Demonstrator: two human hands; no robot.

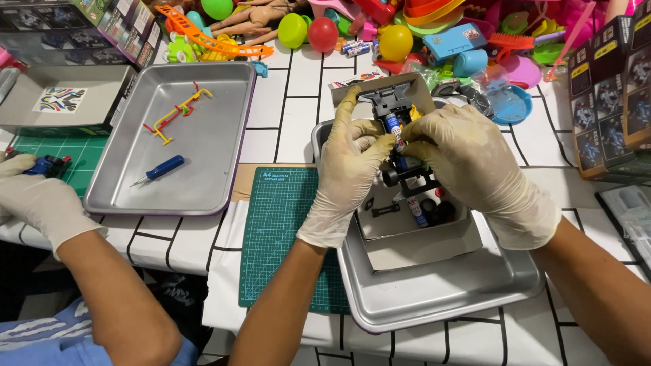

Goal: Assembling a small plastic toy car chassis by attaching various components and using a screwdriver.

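Observation:
Both my hands wear pale latex gloves and meet over a metal tray (pixel 434 298). My left hand (pixel 349 169) and my right hand (pixel 468 163) together grip a small black toy car chassis (pixel 407 169) with black wheels. A small battery (pixel 393 125) stands out of its top between my fingers. Under the chassis lies an open grey cardboard box (pixel 420 247) holding loose black parts and another battery (pixel 417 210). The box's flap (pixel 380 91) stands up behind my hands.
A green cutting mat (pixel 281 230) lies left of the tray. A second metal tray (pixel 183 135) holds a blue screwdriver (pixel 159 169) and a red-yellow plastic frame (pixel 173 115). Another person's gloved hand (pixel 34 203) is at far left. Colourful toys (pixel 393 34) and boxes (pixel 610 95) crowd the back.

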